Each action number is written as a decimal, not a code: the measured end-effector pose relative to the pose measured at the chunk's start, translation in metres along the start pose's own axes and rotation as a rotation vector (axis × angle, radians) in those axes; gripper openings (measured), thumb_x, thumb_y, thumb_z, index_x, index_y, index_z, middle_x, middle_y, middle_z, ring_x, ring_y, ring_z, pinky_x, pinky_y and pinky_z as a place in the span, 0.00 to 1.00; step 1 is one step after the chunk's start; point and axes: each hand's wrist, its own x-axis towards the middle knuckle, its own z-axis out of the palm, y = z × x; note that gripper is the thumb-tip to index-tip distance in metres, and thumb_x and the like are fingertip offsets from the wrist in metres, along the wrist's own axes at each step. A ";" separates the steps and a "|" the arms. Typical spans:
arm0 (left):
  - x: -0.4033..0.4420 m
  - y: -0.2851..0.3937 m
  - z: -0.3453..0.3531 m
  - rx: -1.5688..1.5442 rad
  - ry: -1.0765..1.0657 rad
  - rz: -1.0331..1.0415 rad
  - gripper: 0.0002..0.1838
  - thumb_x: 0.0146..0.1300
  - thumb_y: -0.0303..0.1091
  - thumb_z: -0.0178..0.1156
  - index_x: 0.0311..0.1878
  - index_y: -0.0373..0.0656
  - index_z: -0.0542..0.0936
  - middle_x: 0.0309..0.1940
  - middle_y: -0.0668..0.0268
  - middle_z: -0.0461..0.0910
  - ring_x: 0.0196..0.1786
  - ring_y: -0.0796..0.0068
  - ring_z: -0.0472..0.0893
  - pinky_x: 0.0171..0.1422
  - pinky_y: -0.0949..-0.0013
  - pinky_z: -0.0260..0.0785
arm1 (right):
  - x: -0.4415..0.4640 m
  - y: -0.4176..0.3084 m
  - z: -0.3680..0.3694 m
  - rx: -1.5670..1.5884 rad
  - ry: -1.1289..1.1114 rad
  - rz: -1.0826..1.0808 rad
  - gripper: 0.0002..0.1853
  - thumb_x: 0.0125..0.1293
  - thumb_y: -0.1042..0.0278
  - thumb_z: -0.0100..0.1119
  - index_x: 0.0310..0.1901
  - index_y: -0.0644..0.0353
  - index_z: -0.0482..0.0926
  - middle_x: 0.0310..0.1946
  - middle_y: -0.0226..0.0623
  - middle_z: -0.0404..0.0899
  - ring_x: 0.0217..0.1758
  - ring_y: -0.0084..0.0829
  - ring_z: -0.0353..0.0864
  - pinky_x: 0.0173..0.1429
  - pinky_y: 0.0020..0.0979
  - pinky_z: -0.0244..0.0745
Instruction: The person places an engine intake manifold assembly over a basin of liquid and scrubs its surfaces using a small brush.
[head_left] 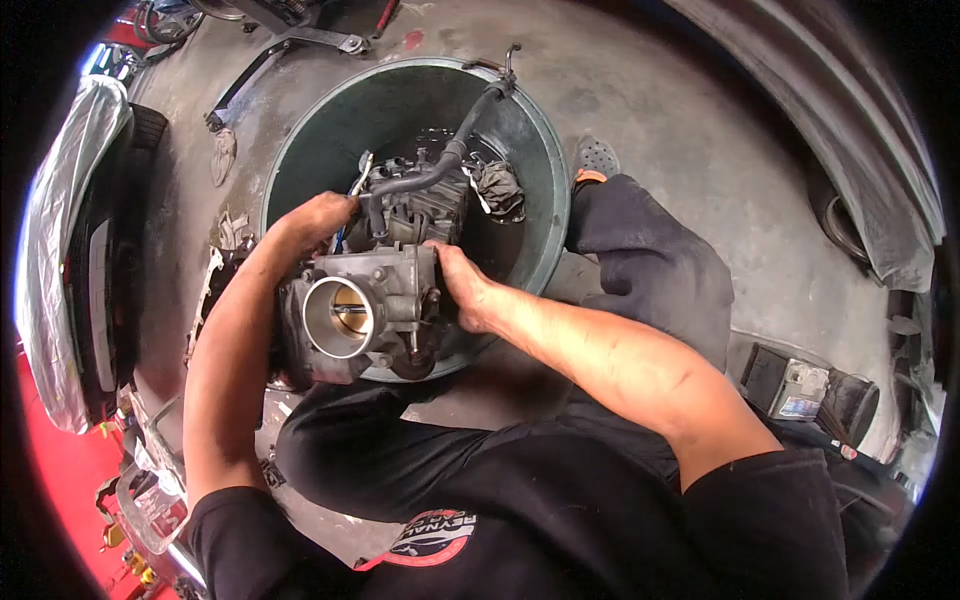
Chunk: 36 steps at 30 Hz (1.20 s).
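A grey metal intake manifold with a round throttle body (340,315) is tilted over the near rim of a large dark green tub (290,160), its bore facing me. My right hand (462,288) grips the manifold's right side, thumb on top, other fingers hidden behind it. My left hand (326,216) is closed at the manifold's far left; its fingertips and what they hold are hidden. Close to it, a thin pale piece (363,172) sticks up. A black ribbed hose (440,165) runs from the far rim across the dark, greasy parts (425,210) inside the tub.
A crumpled dirty rag (498,190) lies in the tub, right of the parts. My knee (650,240) and clog (597,157) are right of the tub. At left stands a plastic-covered car part (75,250); a metal stand (285,45) is behind. A battery-like box (800,388) sits lower right.
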 end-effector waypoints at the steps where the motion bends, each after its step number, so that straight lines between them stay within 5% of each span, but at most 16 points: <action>1: 0.003 0.000 -0.001 -0.065 0.012 0.014 0.26 0.71 0.51 0.46 0.43 0.34 0.79 0.23 0.62 0.75 0.24 0.69 0.74 0.27 0.60 0.67 | 0.004 0.000 0.000 0.029 0.002 0.000 0.25 0.73 0.50 0.34 0.53 0.53 0.81 0.48 0.39 0.84 0.51 0.35 0.82 0.60 0.40 0.76; 5: 0.002 0.007 -0.019 -0.248 -0.027 -0.011 0.21 0.69 0.50 0.51 0.46 0.41 0.81 0.20 0.65 0.74 0.19 0.72 0.74 0.20 0.64 0.65 | 0.009 -0.002 0.004 0.105 -0.031 0.014 0.25 0.73 0.49 0.35 0.52 0.53 0.80 0.47 0.39 0.84 0.51 0.35 0.82 0.61 0.41 0.75; 9: 0.003 -0.038 -0.048 -0.534 0.057 0.067 0.20 0.66 0.48 0.56 0.48 0.41 0.82 0.36 0.63 0.85 0.25 0.71 0.80 0.21 0.66 0.70 | 0.026 0.000 0.001 0.186 -0.096 0.087 0.28 0.72 0.44 0.34 0.54 0.53 0.80 0.49 0.39 0.83 0.53 0.38 0.82 0.64 0.46 0.72; 14: -0.087 -0.095 -0.044 -0.835 0.590 0.111 0.19 0.68 0.43 0.56 0.52 0.38 0.81 0.48 0.58 0.84 0.40 0.70 0.83 0.39 0.69 0.75 | 0.025 -0.009 0.007 0.162 -0.095 0.071 0.32 0.71 0.39 0.33 0.57 0.53 0.79 0.55 0.40 0.81 0.58 0.41 0.79 0.70 0.49 0.67; 17: -0.094 -0.134 -0.002 -1.154 0.569 0.002 0.18 0.68 0.42 0.56 0.51 0.39 0.83 0.51 0.58 0.83 0.45 0.66 0.83 0.42 0.64 0.74 | 0.029 -0.011 0.014 0.202 -0.026 0.042 0.28 0.70 0.44 0.42 0.60 0.56 0.76 0.61 0.41 0.76 0.65 0.40 0.73 0.75 0.48 0.60; 19: -0.109 -0.112 0.017 -0.493 0.687 0.055 0.22 0.67 0.50 0.55 0.51 0.43 0.85 0.48 0.60 0.84 0.48 0.69 0.80 0.51 0.65 0.71 | 0.039 -0.008 0.017 0.250 0.077 0.050 0.29 0.70 0.44 0.42 0.61 0.56 0.76 0.63 0.40 0.74 0.68 0.41 0.70 0.76 0.49 0.58; 20: -0.112 -0.093 0.019 -0.801 0.677 -0.130 0.24 0.66 0.53 0.54 0.53 0.45 0.85 0.47 0.62 0.84 0.45 0.72 0.79 0.53 0.67 0.69 | 0.048 -0.011 0.014 0.229 0.029 0.064 0.29 0.69 0.42 0.43 0.61 0.55 0.76 0.63 0.39 0.75 0.67 0.40 0.71 0.75 0.48 0.60; 23: -0.077 -0.103 0.019 -1.056 0.902 0.191 0.22 0.66 0.47 0.57 0.45 0.34 0.84 0.42 0.55 0.85 0.44 0.68 0.81 0.50 0.62 0.71 | 0.040 -0.014 0.045 0.217 0.057 -0.066 0.27 0.68 0.43 0.46 0.59 0.52 0.78 0.61 0.37 0.76 0.65 0.40 0.73 0.73 0.52 0.62; 24: -0.064 -0.103 0.006 -0.407 1.102 0.097 0.15 0.71 0.35 0.46 0.45 0.40 0.82 0.40 0.52 0.82 0.42 0.56 0.81 0.46 0.55 0.73 | 0.050 -0.014 0.048 0.229 0.034 -0.119 0.27 0.68 0.43 0.46 0.59 0.52 0.78 0.61 0.37 0.77 0.65 0.40 0.73 0.72 0.52 0.63; 25: -0.084 -0.084 -0.010 -0.458 0.929 -0.024 0.19 0.68 0.40 0.45 0.45 0.38 0.82 0.46 0.45 0.81 0.47 0.47 0.81 0.51 0.49 0.71 | 0.060 -0.011 0.048 0.243 0.016 -0.165 0.27 0.68 0.43 0.45 0.59 0.51 0.78 0.60 0.37 0.77 0.64 0.41 0.73 0.72 0.53 0.63; 26: -0.052 -0.102 -0.011 0.042 1.195 0.194 0.21 0.67 0.44 0.47 0.45 0.37 0.82 0.45 0.45 0.82 0.43 0.45 0.81 0.50 0.49 0.72 | 0.064 -0.012 0.051 0.190 -0.010 -0.216 0.26 0.69 0.44 0.45 0.59 0.51 0.78 0.60 0.37 0.77 0.63 0.42 0.74 0.71 0.53 0.65; 27: 0.012 -0.113 -0.027 -0.124 1.347 0.291 0.22 0.67 0.47 0.48 0.47 0.38 0.82 0.41 0.45 0.82 0.39 0.48 0.82 0.48 0.50 0.73 | 0.069 -0.014 0.054 0.238 -0.037 -0.213 0.26 0.69 0.45 0.45 0.59 0.51 0.78 0.60 0.37 0.77 0.63 0.43 0.74 0.69 0.54 0.66; 28: -0.096 -0.070 -0.032 -0.911 0.898 0.272 0.24 0.70 0.50 0.47 0.49 0.38 0.82 0.42 0.47 0.82 0.42 0.52 0.82 0.49 0.53 0.73 | 0.075 -0.015 0.060 0.273 -0.056 -0.239 0.26 0.69 0.45 0.45 0.59 0.52 0.77 0.60 0.38 0.77 0.63 0.44 0.74 0.69 0.55 0.66; 29: -0.144 -0.038 -0.052 -0.989 0.737 -0.044 0.25 0.71 0.51 0.48 0.50 0.37 0.82 0.43 0.50 0.83 0.44 0.60 0.81 0.49 0.59 0.72 | 0.078 -0.019 0.061 0.313 -0.072 -0.268 0.26 0.69 0.45 0.45 0.59 0.52 0.77 0.60 0.38 0.77 0.63 0.45 0.74 0.68 0.55 0.66; 31: -0.004 -0.075 -0.057 -1.142 1.107 0.342 0.25 0.71 0.51 0.51 0.49 0.34 0.82 0.43 0.54 0.84 0.44 0.62 0.81 0.47 0.63 0.72 | 0.103 -0.024 0.053 0.265 -0.115 -0.305 0.28 0.70 0.42 0.39 0.59 0.49 0.78 0.59 0.36 0.78 0.65 0.42 0.74 0.70 0.56 0.64; 36: 0.004 -0.117 -0.062 -1.282 1.013 0.435 0.22 0.70 0.47 0.55 0.48 0.34 0.82 0.41 0.57 0.85 0.43 0.63 0.81 0.47 0.65 0.72 | 0.114 -0.008 0.073 0.198 -0.110 -0.289 0.31 0.69 0.39 0.43 0.64 0.52 0.72 0.65 0.40 0.72 0.69 0.47 0.68 0.71 0.59 0.63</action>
